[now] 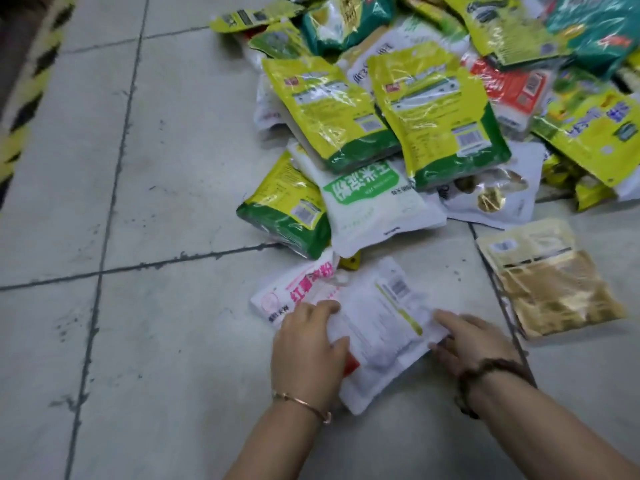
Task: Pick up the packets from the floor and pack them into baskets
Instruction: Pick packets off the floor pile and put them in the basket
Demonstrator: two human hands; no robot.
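- the step in hand is the pick-up: both hands are on one white packet (381,323) that lies on the floor (156,168), near the viewer and just short of the heap (433,98).
- the left hand (308,344) grips the packet's left edge, fingers curled over the top and thumb pressed on its face.
- the right hand (474,341) is at the right edge, index finger laid along the top and the other fingers seemingly tucked under; it looks like a pinch, though the underside is hidden.
- the hands are apart, with the packet between them.
- the packet partly overlaps a pink packet (294,289) beneath it; a small red thing shows under the left hand, and what it is cannot be told.
- a tan packet (550,289) lies apart to the right; the heap fills the far right of the floor, and striped tape (31,98) runs along its left edge.
- no basket is in view, so packing seems barely begun, judging by the size of the heap.
- next move, as a judgement: lift the white packet clear without dragging the pink one along, then turn to find a basket; the glossy film may slip if held only at the edges.
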